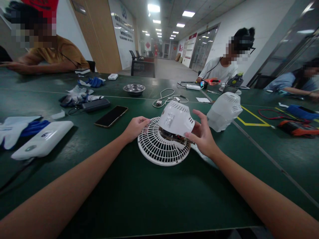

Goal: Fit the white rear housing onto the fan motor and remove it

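- White plastic formed the round, slatted fan grille [152,143] and the domed, vented housing [175,118] above it, both about midway along the green table [149,205], in from its near edge.
- The left hand [136,128] pinched the grille's rim, thumb and fingers nearly closed.
- The right hand [204,136] was half open, thumb and fingers curved about the housing's right side.
- Bare circuit parts [171,136] showed under the housing's lower edge.
- A translucent white plastic cover [222,113] stood just beyond the right hand, the closest obstacle there.
- A looped pale cable [159,103] lay behind the housing, toward the far edge, a shiny round metal bowl [134,89] to its left.
- A flat black phone [111,116] lay near the left hand; farther left were an oblong white plastic device [45,139] and a white-and-blue glove [18,127].
- An orange-and-black meter [297,128] lay well to the right.
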`<action>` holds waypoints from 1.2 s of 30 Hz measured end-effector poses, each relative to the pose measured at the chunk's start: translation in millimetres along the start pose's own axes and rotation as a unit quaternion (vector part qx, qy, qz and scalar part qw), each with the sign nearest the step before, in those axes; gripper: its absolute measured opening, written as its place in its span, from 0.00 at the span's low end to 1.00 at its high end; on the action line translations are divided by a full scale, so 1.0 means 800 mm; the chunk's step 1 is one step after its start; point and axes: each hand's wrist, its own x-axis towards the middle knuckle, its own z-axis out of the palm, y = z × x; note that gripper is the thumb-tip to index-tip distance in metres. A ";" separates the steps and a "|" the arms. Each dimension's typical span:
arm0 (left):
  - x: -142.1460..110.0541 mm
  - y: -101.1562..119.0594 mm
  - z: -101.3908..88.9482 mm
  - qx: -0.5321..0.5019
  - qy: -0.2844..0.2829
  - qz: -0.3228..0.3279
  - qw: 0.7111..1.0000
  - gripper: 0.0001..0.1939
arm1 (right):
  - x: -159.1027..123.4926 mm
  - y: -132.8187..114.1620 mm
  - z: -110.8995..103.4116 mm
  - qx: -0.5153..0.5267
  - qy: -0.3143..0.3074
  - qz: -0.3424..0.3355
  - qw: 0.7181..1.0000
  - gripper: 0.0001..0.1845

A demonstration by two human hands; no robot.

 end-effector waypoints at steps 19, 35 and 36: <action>-0.031 0.036 0.005 0.262 -0.134 0.307 0.905 0.30 | -0.001 -0.018 -0.004 -0.261 -0.073 -0.087 0.959 0.50; -0.033 0.042 0.012 0.276 -0.165 0.309 0.895 0.32 | -0.002 -0.023 0.002 -0.290 -0.081 -0.133 0.944 0.47; -0.033 0.042 0.012 0.276 -0.165 0.311 0.894 0.32 | -0.002 -0.023 0.002 -0.291 -0.080 -0.134 0.944 0.47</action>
